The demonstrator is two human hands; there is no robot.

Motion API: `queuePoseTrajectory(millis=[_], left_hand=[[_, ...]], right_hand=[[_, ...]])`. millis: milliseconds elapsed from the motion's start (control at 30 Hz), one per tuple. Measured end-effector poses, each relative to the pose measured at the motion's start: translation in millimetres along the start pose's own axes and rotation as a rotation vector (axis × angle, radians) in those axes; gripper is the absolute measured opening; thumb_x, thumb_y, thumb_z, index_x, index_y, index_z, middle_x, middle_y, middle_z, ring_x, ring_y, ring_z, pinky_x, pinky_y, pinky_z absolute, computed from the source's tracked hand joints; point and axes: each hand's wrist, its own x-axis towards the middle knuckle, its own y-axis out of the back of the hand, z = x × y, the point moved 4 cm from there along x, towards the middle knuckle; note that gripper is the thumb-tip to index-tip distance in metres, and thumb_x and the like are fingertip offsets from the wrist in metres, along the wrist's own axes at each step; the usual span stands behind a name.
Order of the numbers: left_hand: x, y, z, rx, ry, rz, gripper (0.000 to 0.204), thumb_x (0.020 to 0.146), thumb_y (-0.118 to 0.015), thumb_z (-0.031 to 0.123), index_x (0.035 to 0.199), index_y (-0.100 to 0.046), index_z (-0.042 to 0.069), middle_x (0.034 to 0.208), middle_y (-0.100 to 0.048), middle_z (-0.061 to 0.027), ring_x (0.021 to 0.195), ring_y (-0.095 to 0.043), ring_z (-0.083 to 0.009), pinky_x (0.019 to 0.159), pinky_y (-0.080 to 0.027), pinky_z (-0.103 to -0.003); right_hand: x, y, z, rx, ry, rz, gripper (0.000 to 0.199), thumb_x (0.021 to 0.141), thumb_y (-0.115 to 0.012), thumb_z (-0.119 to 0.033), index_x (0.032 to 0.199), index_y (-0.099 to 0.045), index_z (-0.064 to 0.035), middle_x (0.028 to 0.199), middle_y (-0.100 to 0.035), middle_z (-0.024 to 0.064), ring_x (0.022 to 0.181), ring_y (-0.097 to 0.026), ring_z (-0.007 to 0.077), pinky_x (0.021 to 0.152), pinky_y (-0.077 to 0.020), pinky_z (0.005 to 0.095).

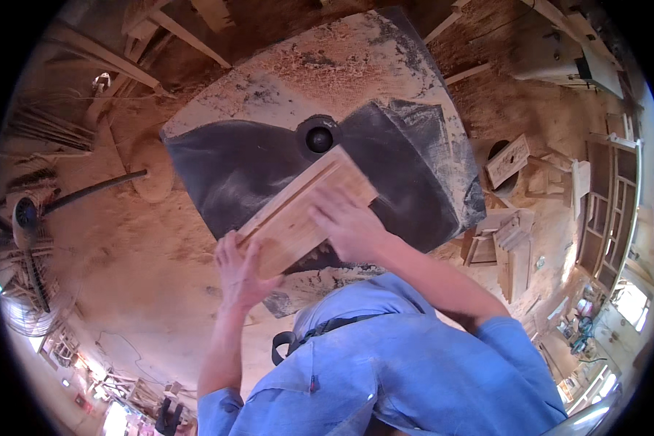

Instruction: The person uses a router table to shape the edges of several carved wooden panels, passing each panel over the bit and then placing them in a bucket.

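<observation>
Pressing a grooved board (305, 214) flat, apparently ungripped, both hands (241, 272) (349, 225) near the spindle hole (319, 139).

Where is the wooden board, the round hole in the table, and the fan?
wooden board (305, 211), head view, grooved top face
round hole (319, 139), head view, dark middle
fan (26, 214), head view, hub

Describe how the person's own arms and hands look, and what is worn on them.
Both arms are bare from the elbow down, with no gloves, rings or watch to be seen. The left hand and the right hand are bare, fingers uncovered. Blue shirt sleeves are pushed or rolled up to about the elbows, of the same cloth as the blue shirt below. A dark strap crosses the shirt front.
</observation>
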Motion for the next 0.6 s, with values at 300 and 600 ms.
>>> queuePoseTrajectory(millis=[300, 600], left_hand=[[93, -62, 190, -0.419, -0.019, -0.06, 0.066, 0.093, -0.082, 0.039, 0.148, -0.06, 0.008, 0.137, -0.061, -0.0286, 0.136, -0.054, -0.0476, 0.109, -0.046, -0.058], [136, -63, 236, -0.674, -0.4, 0.111, 0.036, 0.098, -0.069, 0.011, 0.132, -0.07, 0.0, 0.132, -0.072, -0.0198, 0.131, -0.065, -0.0408, 0.106, -0.055, -0.05]], right_hand=[[-126, 37, 40, 0.095, -0.819, 0.391, 0.094, 0.079, -0.09, -0.021, 0.161, -0.05, 0.0003, 0.17, -0.038, 0.0363, 0.159, -0.032, 0.0562, 0.131, -0.029, 0.0636], [-153, 31, 66, -0.275, -0.904, 0.304, 0.117, 0.075, -0.093, -0.038, 0.171, -0.037, -0.003, 0.175, -0.019, 0.0423, 0.161, -0.019, 0.0638, 0.131, -0.0166, 0.0717]])
